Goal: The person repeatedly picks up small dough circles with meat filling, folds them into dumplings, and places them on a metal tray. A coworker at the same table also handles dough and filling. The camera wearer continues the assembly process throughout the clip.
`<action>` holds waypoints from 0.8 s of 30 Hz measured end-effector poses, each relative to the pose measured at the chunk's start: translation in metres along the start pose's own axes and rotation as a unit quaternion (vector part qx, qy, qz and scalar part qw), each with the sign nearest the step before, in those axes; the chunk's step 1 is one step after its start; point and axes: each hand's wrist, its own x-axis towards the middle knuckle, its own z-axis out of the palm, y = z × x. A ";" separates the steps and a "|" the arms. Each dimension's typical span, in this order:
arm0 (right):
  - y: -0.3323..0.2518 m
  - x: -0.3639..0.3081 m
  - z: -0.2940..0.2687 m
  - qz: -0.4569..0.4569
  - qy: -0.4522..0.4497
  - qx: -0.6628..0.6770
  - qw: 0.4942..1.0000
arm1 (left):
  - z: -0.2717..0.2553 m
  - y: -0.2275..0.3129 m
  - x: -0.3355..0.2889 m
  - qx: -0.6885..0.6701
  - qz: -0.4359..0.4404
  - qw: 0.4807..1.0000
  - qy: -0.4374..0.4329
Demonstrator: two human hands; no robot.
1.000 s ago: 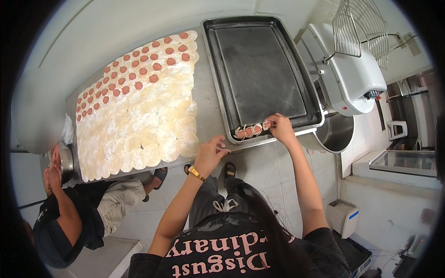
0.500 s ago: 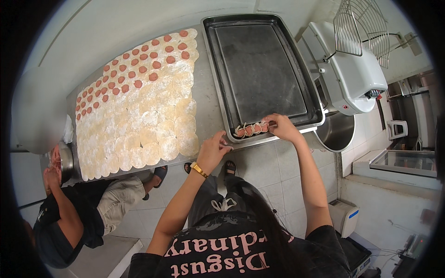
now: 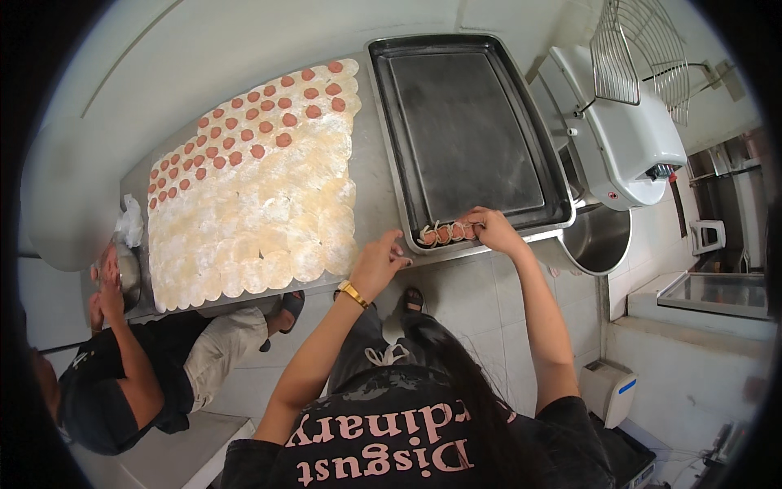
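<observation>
A short row of dumplings (image 3: 440,235), pink filling showing between pale dough rims, lies along the near edge of a large black baking tray (image 3: 464,134). My right hand (image 3: 495,231) is at the row's right end, its fingers closed on the last dumpling, which they partly hide. Just off the tray's near left corner, my left hand (image 3: 380,264) hovers with thumb and fingers apart and nothing seen in it. To its left spread overlapping round dough wrappers (image 3: 269,216), dusted with flour; those in the far rows carry pink balls of filling (image 3: 257,151).
At the left, another person's hands (image 3: 107,295) are at a metal bowl (image 3: 128,281) with pink filling. A white machine (image 3: 619,122) with a wire guard (image 3: 615,57) and a steel bowl (image 3: 599,236) stands right of the tray. The metal table (image 3: 376,175) shows between wrappers and tray.
The whole view has shifted slightly. My right hand stays at the row's end, and my left hand keeps near the tray corner. The other person's hands have moved at the bowl.
</observation>
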 end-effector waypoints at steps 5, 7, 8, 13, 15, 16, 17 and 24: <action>0.000 0.000 -0.014 -0.007 0.023 -0.014 1.000 | -0.005 0.001 -0.001 0.051 0.018 0.999 0.001; -0.001 0.003 -0.017 -0.030 0.067 0.071 0.995 | -0.016 0.005 -0.007 0.073 0.016 0.997 0.019; 0.000 0.006 -0.023 -0.027 0.059 0.086 0.994 | -0.022 0.009 -0.009 0.108 0.025 0.993 0.030; -0.003 0.035 -0.033 0.008 0.089 0.221 0.971 | -0.062 0.051 -0.011 0.160 0.049 0.978 0.124; -0.011 0.050 -0.034 -0.021 0.080 0.241 0.967 | -0.080 0.072 -0.011 0.151 0.046 0.976 0.148; -0.018 0.058 -0.032 -0.018 0.076 0.263 0.962 | -0.089 0.082 -0.012 0.151 0.052 0.974 0.160; -0.025 0.066 -0.029 -0.039 0.075 0.268 0.960 | -0.096 0.090 -0.013 0.145 0.042 0.975 0.162; -0.078 0.092 -0.019 -0.048 0.083 0.351 0.931 | -0.203 0.068 0.024 0.145 0.061 0.909 0.386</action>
